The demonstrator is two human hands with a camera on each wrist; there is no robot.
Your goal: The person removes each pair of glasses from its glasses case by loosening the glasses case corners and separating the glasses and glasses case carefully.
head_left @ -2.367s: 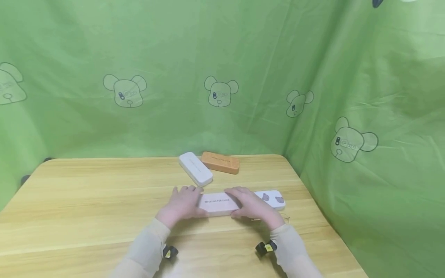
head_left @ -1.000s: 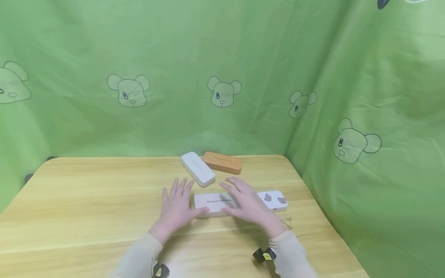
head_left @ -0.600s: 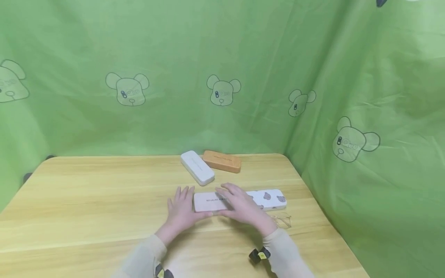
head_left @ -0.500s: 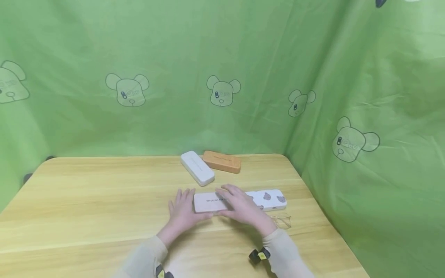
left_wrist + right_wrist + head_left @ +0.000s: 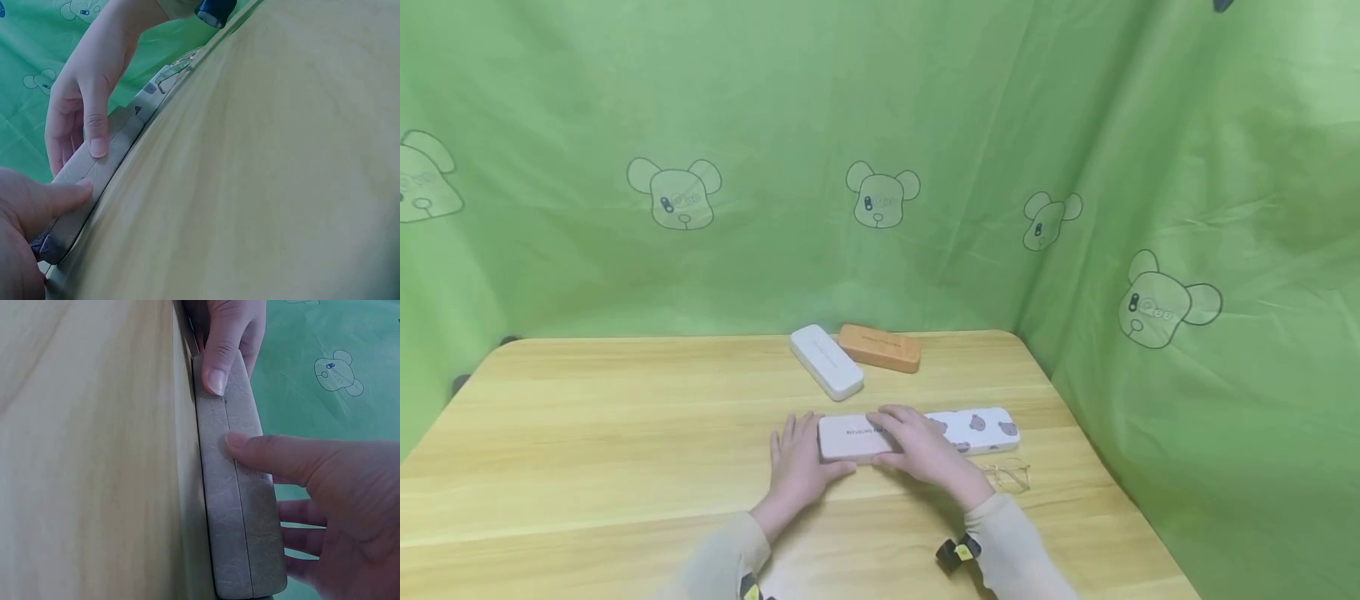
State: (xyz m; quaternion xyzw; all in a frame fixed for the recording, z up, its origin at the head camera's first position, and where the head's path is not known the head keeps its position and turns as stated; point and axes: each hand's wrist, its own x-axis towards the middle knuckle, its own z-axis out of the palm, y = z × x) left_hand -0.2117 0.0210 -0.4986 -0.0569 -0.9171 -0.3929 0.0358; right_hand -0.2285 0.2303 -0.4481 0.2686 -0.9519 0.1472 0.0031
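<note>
In the head view, a pale pinkish-grey glasses case (image 5: 844, 439) with dark lettering lies closed on the table. My left hand (image 5: 797, 467) holds its left end, the thumb on the front side and the fingers reaching round the end. Across the middle of the case my right hand (image 5: 921, 448) grips it, thumb in front, fingers over the lid. The right wrist view shows the case's seam (image 5: 240, 494), with my right thumb (image 5: 250, 450) on it and my left thumb (image 5: 217, 378) higher up. My left thumb (image 5: 72, 195) also touches the front side in the left wrist view.
A white case with bear prints (image 5: 985, 431) lies to the right, partly behind my right hand. Thin-framed glasses (image 5: 1011, 475) rest in front of it. Farther back are a white case (image 5: 826, 362) and an orange case (image 5: 880, 348). Green curtain (image 5: 775, 250) hangs behind the table.
A second ago both hands were spread, with the left lifted off the case's end. They have since come back onto it, the right one farther left, uncovering more of the bear-print case and the glasses.
</note>
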